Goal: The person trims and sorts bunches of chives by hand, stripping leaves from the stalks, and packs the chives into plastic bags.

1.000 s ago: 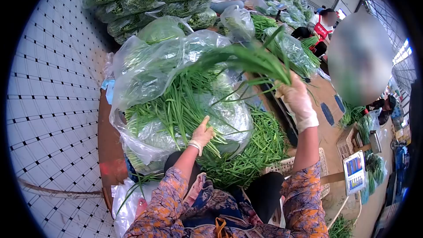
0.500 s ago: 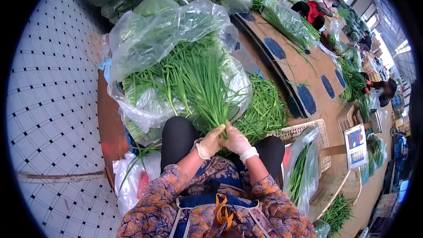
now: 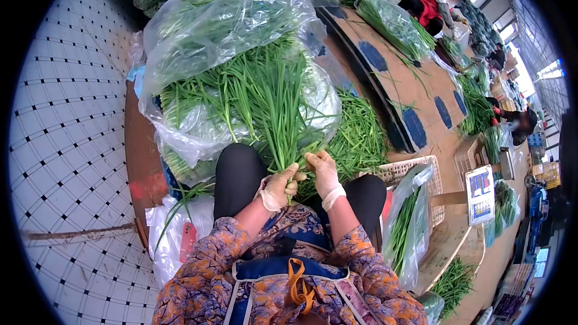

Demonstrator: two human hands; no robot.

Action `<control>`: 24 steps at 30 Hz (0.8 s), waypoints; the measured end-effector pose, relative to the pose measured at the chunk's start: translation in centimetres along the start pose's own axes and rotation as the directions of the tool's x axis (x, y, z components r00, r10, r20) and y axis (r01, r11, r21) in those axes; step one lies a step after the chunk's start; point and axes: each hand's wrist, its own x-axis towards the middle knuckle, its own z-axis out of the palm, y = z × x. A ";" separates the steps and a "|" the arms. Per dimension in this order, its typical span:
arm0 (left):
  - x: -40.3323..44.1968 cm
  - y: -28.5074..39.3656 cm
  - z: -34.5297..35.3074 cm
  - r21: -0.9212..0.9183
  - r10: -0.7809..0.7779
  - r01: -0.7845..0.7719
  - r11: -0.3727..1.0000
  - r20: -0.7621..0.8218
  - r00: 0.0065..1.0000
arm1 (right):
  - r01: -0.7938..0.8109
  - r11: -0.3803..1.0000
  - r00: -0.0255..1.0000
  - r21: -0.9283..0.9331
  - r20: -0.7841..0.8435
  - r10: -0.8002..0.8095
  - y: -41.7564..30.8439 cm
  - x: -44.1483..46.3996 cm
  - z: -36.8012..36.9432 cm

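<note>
clasping one bunch of green stalks (image 3: 282, 126): left hand (image 3: 279, 188), fingers wrapped; right hand (image 3: 325, 176) half-curled beside, hold unclear; one pink phone (image 3: 188, 241)

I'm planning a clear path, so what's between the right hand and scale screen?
In the head view, between the right hand and scale screen come the right knee, then a bag of greens and a crate.

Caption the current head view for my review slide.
Gloved left hand grips long green stalks near one end, the gloved right hand close beside it.
</note>
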 end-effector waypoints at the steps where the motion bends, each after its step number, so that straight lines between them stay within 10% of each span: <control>1: 0.0 0.1 -0.1 -0.024 0.006 -0.008 1.000 -0.110 0.994 | -0.005 1.000 1.000 -0.006 0.003 0.005 -0.9 -0.9 0.4; 5: 0.4 -0.2 0.4 -0.032 0.069 -0.073 0.997 -0.123 0.990 | 0.054 0.953 0.991 -0.298 0.132 -0.015 -2.0 -4.0 -0.1; 8: 1.4 -0.5 -1.0 -0.005 0.095 -0.095 0.996 0.024 0.995 | 0.488 0.761 0.839 -0.428 0.469 -0.275 -1.3 -5.4 -0.5; 12: 1.9 -0.9 -2.1 0.013 0.161 -0.162 0.987 0.030 0.986 | 0.336 0.818 0.920 -0.467 0.348 -0.180 -3.9 -6.9 -1.6; 13: 1.4 -0.4 -1.4 -0.116 0.096 -0.093 0.989 0.019 0.995 | 0.272 0.960 0.925 -0.073 0.295 -0.240 -5.8 -7.1 -1.2; 17: 1.5 -0.1 -1.8 -0.082 0.034 -0.027 0.996 0.092 0.995 | 0.490 0.783 0.871 0.383 -0.245 -0.425 -8.2 -1.7 -6.3; 19: 1.4 0.1 -1.2 -0.044 0.019 -0.017 0.999 0.044 0.999 | 0.281 0.918 0.957 0.281 -0.153 -0.247 -6.7 -0.6 -6.7; 21: 1.2 0.3 -0.9 -0.070 -0.025 0.035 0.997 0.139 0.990 | 0.013 0.954 0.997 -0.298 -0.075 -0.037 -4.2 0.2 -4.1; 24: 1.2 0.2 -0.7 -0.094 -0.005 0.017 0.995 0.121 0.993 | 0.074 0.907 0.996 -0.414 0.075 -0.047 -0.7 0.6 0.2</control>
